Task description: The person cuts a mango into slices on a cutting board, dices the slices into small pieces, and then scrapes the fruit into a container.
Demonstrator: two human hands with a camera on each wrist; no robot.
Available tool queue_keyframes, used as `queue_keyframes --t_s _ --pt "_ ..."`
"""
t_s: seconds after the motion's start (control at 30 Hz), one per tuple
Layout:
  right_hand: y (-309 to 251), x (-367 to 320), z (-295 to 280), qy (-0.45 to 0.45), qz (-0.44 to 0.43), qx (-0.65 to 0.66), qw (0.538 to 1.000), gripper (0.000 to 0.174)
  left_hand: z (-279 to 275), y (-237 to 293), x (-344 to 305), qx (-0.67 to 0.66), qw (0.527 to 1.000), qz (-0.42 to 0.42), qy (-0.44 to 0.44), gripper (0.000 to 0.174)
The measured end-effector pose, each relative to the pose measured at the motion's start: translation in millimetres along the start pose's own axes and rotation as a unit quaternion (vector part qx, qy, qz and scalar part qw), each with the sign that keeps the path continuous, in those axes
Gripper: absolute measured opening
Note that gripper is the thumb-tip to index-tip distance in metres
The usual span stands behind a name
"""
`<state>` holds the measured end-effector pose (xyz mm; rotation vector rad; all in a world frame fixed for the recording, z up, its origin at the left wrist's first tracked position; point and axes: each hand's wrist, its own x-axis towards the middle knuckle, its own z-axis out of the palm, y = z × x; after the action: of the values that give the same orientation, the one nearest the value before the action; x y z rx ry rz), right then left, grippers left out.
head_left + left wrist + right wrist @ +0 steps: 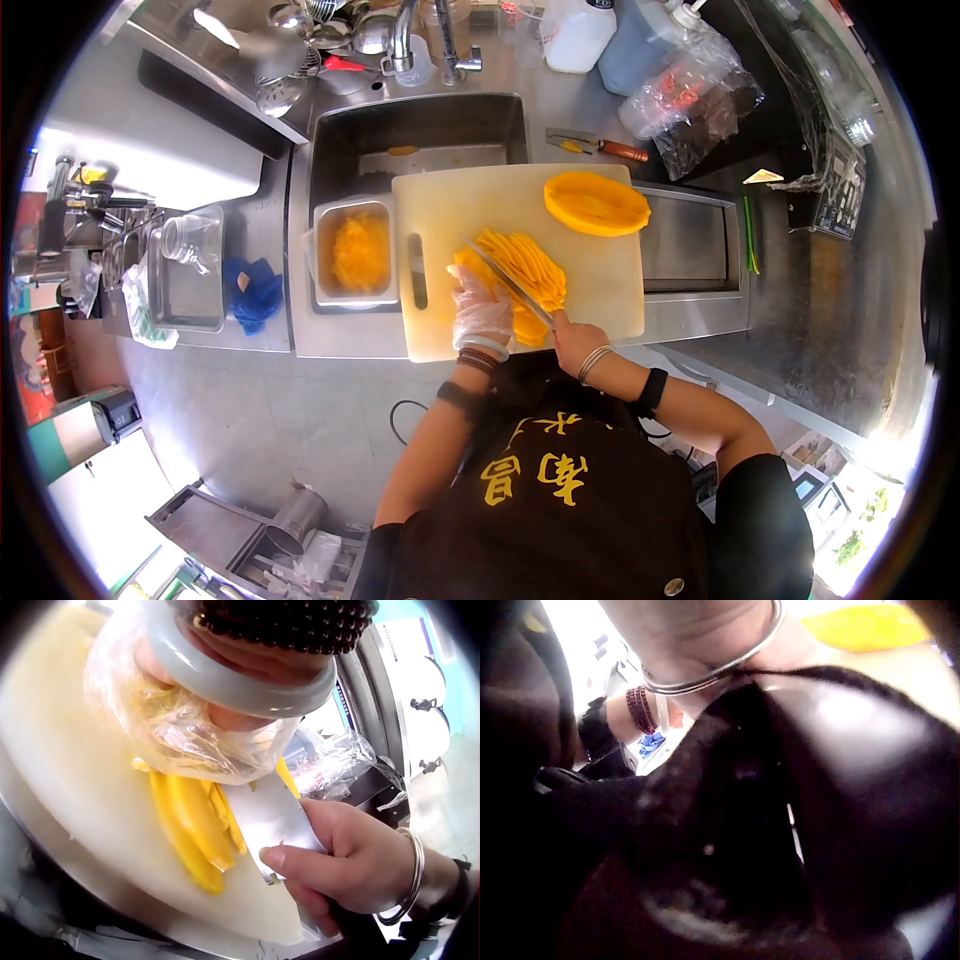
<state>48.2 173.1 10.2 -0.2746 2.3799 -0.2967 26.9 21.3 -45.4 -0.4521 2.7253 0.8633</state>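
My left hand (pixel 482 312), in a clear plastic glove, holds down orange-yellow fruit slices (pixel 535 268) on the white cutting board (pixel 425 190). Its fingertips are mostly hidden beneath the glove in the left wrist view. My right hand (pixel 580 347) is bare and grips a knife (pixel 274 814), thumb on the side of the broad blade. That blade lies slantwise across the fanned slices, right beside the gloved hand. At the board's far right corner sits a hollowed half of the fruit (pixel 597 204). The right wrist view is mostly dark, with blurred surfaces close up.
A metal container of cut orange fruit (pixel 360 252) stands left of the board, with the sink (pixel 420 115) behind it. A wooden-handled tool (pixel 622 149) lies beyond the board. Farther left are a blue cloth (pixel 252 293) and a metal tray (pixel 187 318).
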Motion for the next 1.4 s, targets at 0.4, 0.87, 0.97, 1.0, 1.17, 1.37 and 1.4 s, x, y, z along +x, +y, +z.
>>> queue_keyframes --t_s 0.4,0.87,0.97,1.0,1.17,1.37,1.4 --pt "18.9 24.9 35.2 0.091 -0.031 0.045 0.994 0.02 43.3 -39.6 14.5 0.147 0.971 0.17 0.08 0.067" --pt "13.3 3.9 13.4 0.018 -0.029 0.009 0.999 0.024 -7.8 8.0 -2.2 -0.06 0.996 -0.07 -0.017 0.058" --pt "9.5 4.8 14.0 0.015 -0.019 0.001 1.0 0.026 2.0 -2.0 0.4 0.047 0.987 0.133 0.073 0.042" --pt "9.6 5.6 17.7 0.013 -0.019 0.002 1.0 0.026 -3.4 4.4 -2.4 -0.006 0.989 0.112 0.094 0.034" --pt "13.2 27.6 50.7 0.085 0.006 0.019 0.996 0.019 10.6 -0.6 -0.7 -0.012 0.988 0.094 0.124 0.032" --pt "19.9 19.9 35.0 0.108 -0.062 0.069 0.99 0.017 -4.0 -6.4 2.1 0.283 0.939 0.197 -0.001 0.051" --pt "20.6 17.1 31.9 0.11 -0.063 0.068 0.99 0.017 -10.1 -5.6 0.9 0.209 0.962 0.169 -0.042 0.049"
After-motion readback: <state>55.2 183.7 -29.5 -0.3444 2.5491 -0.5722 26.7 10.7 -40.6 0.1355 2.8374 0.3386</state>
